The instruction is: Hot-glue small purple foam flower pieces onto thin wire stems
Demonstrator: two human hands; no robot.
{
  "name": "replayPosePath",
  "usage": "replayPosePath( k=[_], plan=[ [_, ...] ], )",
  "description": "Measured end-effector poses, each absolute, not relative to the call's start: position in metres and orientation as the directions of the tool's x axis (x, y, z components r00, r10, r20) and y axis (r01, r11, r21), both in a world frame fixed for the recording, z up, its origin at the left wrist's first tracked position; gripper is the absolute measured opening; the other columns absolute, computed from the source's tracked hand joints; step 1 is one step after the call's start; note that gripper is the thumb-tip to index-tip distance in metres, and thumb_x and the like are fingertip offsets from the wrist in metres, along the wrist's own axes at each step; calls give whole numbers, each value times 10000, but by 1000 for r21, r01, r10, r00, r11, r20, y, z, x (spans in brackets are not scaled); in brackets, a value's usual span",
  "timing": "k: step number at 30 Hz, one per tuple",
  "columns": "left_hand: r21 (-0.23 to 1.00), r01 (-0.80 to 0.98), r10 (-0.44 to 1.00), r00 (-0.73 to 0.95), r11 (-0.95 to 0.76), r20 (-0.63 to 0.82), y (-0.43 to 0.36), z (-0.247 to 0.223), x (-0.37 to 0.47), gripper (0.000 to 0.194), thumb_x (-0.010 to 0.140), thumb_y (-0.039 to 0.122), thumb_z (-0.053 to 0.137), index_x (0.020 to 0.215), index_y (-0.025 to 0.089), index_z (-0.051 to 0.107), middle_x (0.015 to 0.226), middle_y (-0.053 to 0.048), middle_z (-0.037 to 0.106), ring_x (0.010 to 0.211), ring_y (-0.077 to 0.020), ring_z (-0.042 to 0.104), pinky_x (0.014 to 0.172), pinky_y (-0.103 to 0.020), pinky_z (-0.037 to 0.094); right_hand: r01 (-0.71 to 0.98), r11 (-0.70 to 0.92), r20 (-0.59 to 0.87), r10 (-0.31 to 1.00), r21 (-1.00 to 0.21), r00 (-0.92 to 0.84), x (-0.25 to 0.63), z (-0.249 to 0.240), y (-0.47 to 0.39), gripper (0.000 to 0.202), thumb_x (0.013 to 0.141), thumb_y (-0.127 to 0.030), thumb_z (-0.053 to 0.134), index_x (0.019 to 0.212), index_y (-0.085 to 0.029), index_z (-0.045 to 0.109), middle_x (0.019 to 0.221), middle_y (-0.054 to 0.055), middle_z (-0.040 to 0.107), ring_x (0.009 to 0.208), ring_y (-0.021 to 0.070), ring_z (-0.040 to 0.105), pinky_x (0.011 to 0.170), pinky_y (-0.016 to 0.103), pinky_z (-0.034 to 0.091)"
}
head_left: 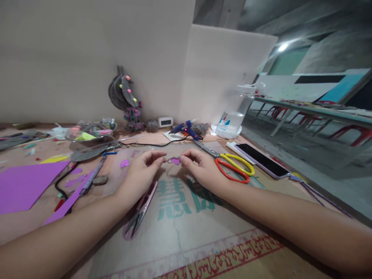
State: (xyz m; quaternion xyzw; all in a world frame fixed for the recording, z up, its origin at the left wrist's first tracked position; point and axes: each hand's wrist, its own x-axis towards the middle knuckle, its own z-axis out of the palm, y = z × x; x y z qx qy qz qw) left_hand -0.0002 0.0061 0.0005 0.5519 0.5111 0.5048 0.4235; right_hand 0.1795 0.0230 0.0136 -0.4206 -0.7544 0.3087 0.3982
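A small purple heart-shaped piece with a thin dark edging is held just above the table, between my two hands. My right hand pinches its right side between thumb and forefinger. At its left, a thin cord curves out toward my left hand, whose thumb and forefinger close on its end. Below my left wrist lie thread snips with pink handles, blades toward me. Beside my right wrist rest scissors with red and yellow handles. Purple cut-out pieces lie left of my left hand.
A blue glue gun with its cable, a small digital clock and a water bottle stand along the back. A phone lies right, a purple sheet and pen left. A grey pompom-decorated ornament leans against the wall.
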Motion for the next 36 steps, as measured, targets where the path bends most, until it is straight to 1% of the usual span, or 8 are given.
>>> replayPosePath(
  k=[5,11,14,17,19,22,27,36],
  plan=[
    [973,203,991,-58,-108,122,7,1,-1,280,719,380,663,905,171,684,864,-50,686,673,-149,591,558,-232,426,381,454,344,882,-805,-323,180,13,24,150,855,-274,513,760,-173,571,696,-6,557,655,122,507,620,253,392],
    [975,193,994,-1,-106,108,6,-2,-2,381,796,527,532,754,160,627,563,23,532,475,-111,462,434,-210,316,363,473,366,872,-803,-326,180,13,23,148,857,-266,516,756,-171,565,697,-8,553,665,121,508,625,246,394],
    [960,225,984,-18,-167,176,5,-1,-1,346,838,475,492,781,163,631,692,-14,609,619,-147,551,516,-223,380,356,493,382,860,-794,-338,181,14,23,141,858,-258,519,760,-171,569,700,-8,558,672,120,515,637,243,398],
    [945,231,971,4,-233,239,5,1,1,230,839,353,527,944,181,639,906,-36,648,841,-171,583,657,-232,422,369,501,388,856,-783,-341,181,14,23,138,863,-259,517,771,-175,575,701,-7,570,665,122,520,621,240,395],
    [953,206,975,34,-221,219,5,1,1,254,849,328,508,1031,188,615,846,-21,631,775,-156,576,629,-228,412,378,507,393,854,-775,-340,181,14,22,136,864,-251,515,769,-176,578,703,-6,575,670,125,524,617,239,394],
    [958,201,979,36,-205,202,5,0,1,278,854,366,490,1019,189,626,720,8,585,636,-140,538,553,-225,380,380,518,404,848,-766,-342,180,14,21,129,865,-239,512,773,-177,580,709,-6,578,682,127,528,626,240,396],
    [908,316,962,71,-274,265,3,4,3,285,841,418,512,880,193,682,874,-34,673,842,-195,600,705,-260,430,398,516,397,850,-759,-345,179,15,21,121,861,-238,512,775,-182,576,708,-7,578,678,128,527,628,245,400],
    [885,373,959,154,-279,237,-1,2,5,255,808,406,549,837,192,685,847,-49,702,770,-201,626,690,-279,441,358,493,383,860,-793,-337,181,14,23,201,893,-304,471,780,-172,571,715,-1,549,691,126,522,656,254,413]
  ],
)
